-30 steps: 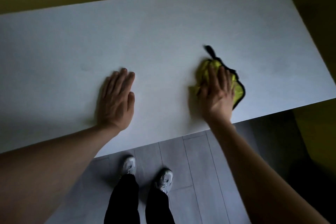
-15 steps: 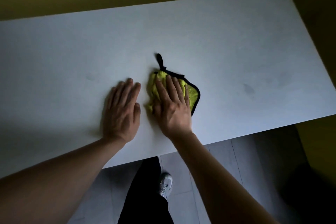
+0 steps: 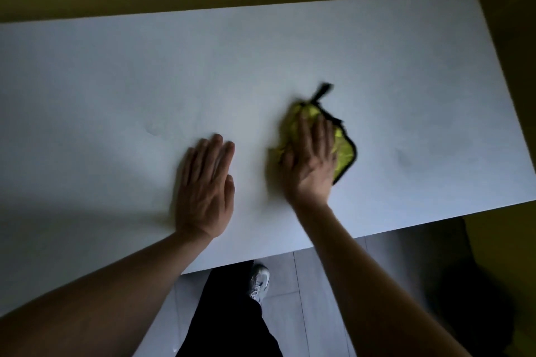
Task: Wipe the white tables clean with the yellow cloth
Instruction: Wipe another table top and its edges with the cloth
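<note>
While yellow cloth point(image 3: 343, 151) lies bunched on white table point(image 3: 261, 61), near front edge, R of centre: right hand point(image 3: 311, 166) presses it, fingers straight. Left hand point(image 3: 204, 191) flat, bracing. Step: mid-wipe. Next, prob.: sweep toward dark smudge point(image 3: 403, 158) at R.

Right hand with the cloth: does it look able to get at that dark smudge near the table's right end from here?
Probably yes. The smudge lies on bare white table just right of the yellow cloth under the right hand, with nothing between them. The left hand rests flat on the other side.
</note>
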`<control>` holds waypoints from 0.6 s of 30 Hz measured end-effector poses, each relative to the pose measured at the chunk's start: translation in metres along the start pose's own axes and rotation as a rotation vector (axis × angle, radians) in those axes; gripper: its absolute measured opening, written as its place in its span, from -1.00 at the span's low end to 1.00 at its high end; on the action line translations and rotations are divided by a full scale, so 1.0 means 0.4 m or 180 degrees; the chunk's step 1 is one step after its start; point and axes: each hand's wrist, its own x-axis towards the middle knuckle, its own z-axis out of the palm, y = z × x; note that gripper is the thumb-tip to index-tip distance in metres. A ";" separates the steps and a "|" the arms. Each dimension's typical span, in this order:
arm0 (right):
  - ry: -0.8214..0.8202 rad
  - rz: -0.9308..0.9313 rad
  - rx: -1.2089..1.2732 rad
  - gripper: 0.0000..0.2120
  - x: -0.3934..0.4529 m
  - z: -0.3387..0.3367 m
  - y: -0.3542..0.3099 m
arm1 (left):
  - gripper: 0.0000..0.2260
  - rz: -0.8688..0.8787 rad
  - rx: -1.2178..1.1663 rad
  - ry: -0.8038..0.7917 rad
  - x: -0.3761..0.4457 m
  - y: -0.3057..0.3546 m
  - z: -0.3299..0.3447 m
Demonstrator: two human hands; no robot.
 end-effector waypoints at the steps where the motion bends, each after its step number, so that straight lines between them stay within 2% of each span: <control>1: -0.0136 -0.0269 0.0012 -0.40 -0.005 0.021 -0.037 | -0.48 -0.0013 0.0000 0.0001 0.001 0.000 -0.001; 4: -0.0362 -0.0881 -0.0054 -0.44 0.004 0.069 -0.111 | -0.49 -0.0067 -0.0054 0.0038 0.000 0.001 -0.002; 7: -0.0401 -0.1231 0.0009 -0.45 0.059 0.066 -0.087 | -0.47 -0.0059 -0.0023 0.0026 0.005 0.002 -0.002; 8: -0.0346 -0.1075 0.0044 -0.44 0.083 0.057 -0.066 | -0.47 -0.0053 -0.0006 -0.0002 0.005 0.002 -0.002; 12: 0.0041 0.0286 -0.0052 -0.39 0.218 0.003 0.012 | -0.46 -0.0069 0.0011 -0.0121 0.008 0.003 -0.005; 18: 0.0239 0.0486 -0.0199 -0.40 0.272 0.003 0.013 | -0.53 -0.0172 -0.0192 -0.0164 0.064 -0.010 -0.020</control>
